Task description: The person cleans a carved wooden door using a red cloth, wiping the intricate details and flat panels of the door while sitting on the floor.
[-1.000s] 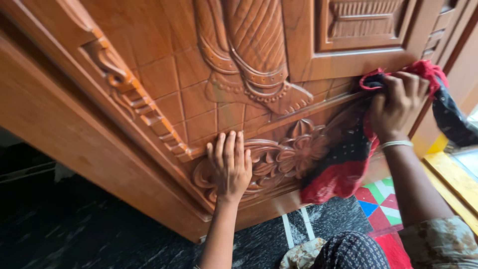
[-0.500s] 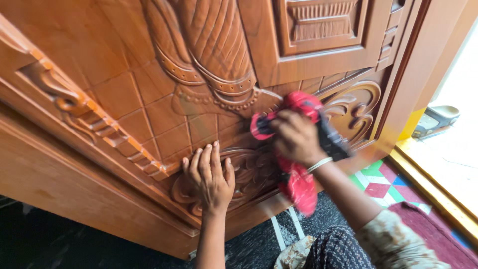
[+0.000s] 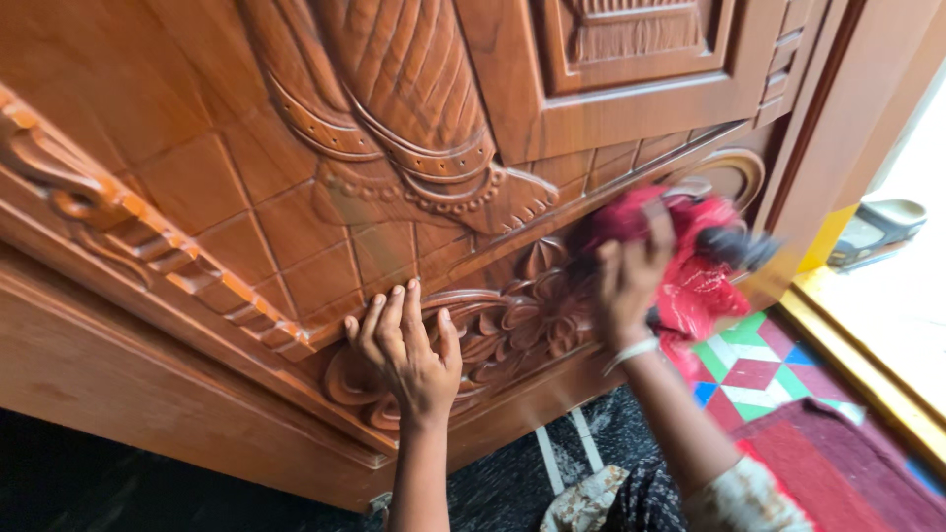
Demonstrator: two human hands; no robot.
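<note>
Cloth: your right hand (image 3: 626,286) holds a red cloth with dark patches (image 3: 695,266) against the lower part of the carved wooden door (image 3: 177,108). It sits at about 3 o'clock from the centre of the view. It is blurred, so its folds cannot be told.
Right hand: the fingers are curled around the cloth and grip it in a bunch. A pale bangle (image 3: 631,352) is on the wrist, and a patterned sleeve (image 3: 744,498) shows lower down at 5 o'clock.
Left hand: your left hand (image 3: 404,350) lies flat on the door at about 6 o'clock from the centre. The fingers are stretched out and a little spread. It holds nothing, it only presses on the wood.
Carving under the hands: the left palm covers a scroll of the floral relief (image 3: 512,320), which runs between the two hands. The cloth touches the right end of this relief.
Door above: a large draped carving (image 3: 404,118) is at 12 o'clock, and a raised square panel (image 3: 631,59) at 1 o'clock.
Floor: a mat with coloured triangles (image 3: 759,369) lies at 4 o'clock, just beside the door's bottom edge. Dark speckled floor (image 3: 89,483) is at 8 o'clock.
Outside: a grey sandal (image 3: 877,229) rests at 3 o'clock, beyond the yellow threshold (image 3: 867,365), well apart from the cloth.
</note>
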